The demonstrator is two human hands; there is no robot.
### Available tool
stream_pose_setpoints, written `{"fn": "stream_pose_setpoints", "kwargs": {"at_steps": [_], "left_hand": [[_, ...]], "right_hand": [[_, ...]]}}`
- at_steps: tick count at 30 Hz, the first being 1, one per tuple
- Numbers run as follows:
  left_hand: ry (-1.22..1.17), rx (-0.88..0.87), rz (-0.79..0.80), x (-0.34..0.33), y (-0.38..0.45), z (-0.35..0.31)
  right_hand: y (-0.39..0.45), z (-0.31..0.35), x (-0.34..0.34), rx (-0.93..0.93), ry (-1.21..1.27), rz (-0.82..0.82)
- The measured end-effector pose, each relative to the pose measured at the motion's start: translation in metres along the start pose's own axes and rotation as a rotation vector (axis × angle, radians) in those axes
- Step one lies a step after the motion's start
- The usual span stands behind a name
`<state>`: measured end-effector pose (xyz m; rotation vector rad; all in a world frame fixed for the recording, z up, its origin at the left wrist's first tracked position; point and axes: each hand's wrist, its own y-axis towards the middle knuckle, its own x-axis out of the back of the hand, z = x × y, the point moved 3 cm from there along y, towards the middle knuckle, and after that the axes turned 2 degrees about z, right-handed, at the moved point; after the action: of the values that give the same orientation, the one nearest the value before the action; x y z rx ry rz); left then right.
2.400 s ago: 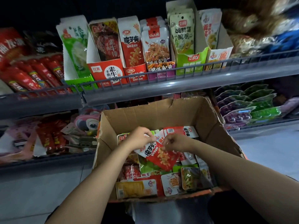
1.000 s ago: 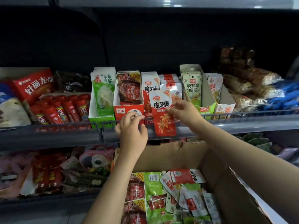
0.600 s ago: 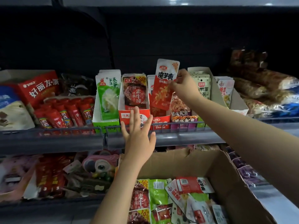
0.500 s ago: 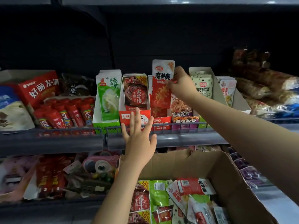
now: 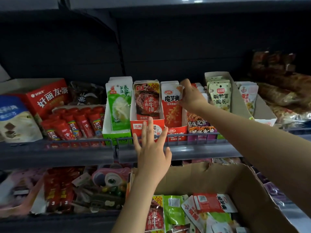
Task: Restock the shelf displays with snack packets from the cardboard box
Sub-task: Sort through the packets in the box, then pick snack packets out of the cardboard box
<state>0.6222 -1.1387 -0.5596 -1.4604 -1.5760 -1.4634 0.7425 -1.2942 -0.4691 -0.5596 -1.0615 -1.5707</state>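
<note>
Dim shop shelving fills the view, with a dark back panel above a grey shelf [image 5: 202,149] fronted by a low wire rail. At the centre of that shelf the right hand [image 5: 191,96] pinches the top right corner of a red and white snack packet [image 5: 172,105] printed 魔芋爽, fingers and thumb clamped on its edge. The packet stands upright at the front of a red display carton [image 5: 176,132], with more white-topped packets stacked behind it.

Left of it, a red and white display box [image 5: 148,127] marked 红派 holds brown packets [image 5: 146,99] reading 素牛排 with a yellow 10% corner. The left hand [image 5: 152,153] is raised in front of this box with fingers straight and spread apart, holding nothing; whether the fingertips touch the box I cannot tell. Further left, a green and white box [image 5: 116,133] holds green packets [image 5: 118,105] showing a small panda.

Right of the red carton, a purple carton [image 5: 201,132] holds orange-pictured packets, then a tall cream box [image 5: 235,98] holds pale spotted packets [image 5: 219,96] reading 鹌鹑蛋.

On the far left of the shelf lie red tube packs [image 5: 74,123] and a red box [image 5: 48,96] reading 好丽友·派.

Below, at lower right, an open cardboard box [image 5: 244,190] contains loose packets [image 5: 193,214]: brown, green, and red and white ones jumbled together.
</note>
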Motion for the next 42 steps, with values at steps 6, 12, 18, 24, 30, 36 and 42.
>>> {"fn": "stream_pose_setpoints", "kwargs": {"at_steps": [6,12,18,24,30,36,42], "left_hand": [[-0.03,-0.015,-0.026,-0.003,0.001,0.001],[-0.042,-0.026,-0.053,-0.003,0.001,0.002],[-0.037,-0.023,-0.041,-0.003,0.001,0.002],[-0.075,-0.05,-0.059,-0.001,-0.001,0.002],[-0.269,-0.058,-0.077,0.002,-0.014,-0.007],[-0.351,-0.119,-0.165,-0.01,-0.034,-0.019],[-0.306,-0.178,0.154,-0.041,-0.067,-0.026]], "right_hand": [[0.004,-0.009,-0.008,-0.041,0.008,-0.015],[0.006,-0.014,-0.011,-0.077,0.087,-0.043],[0.005,-0.014,-0.011,-0.069,0.136,-0.068],[-0.02,-0.007,0.003,0.017,0.161,-0.145],[-0.08,-0.007,0.015,0.051,0.269,-0.169],[-0.159,-0.029,0.006,-0.015,0.38,-0.06],[-0.231,-0.073,-0.024,-0.117,0.351,0.065]]}}
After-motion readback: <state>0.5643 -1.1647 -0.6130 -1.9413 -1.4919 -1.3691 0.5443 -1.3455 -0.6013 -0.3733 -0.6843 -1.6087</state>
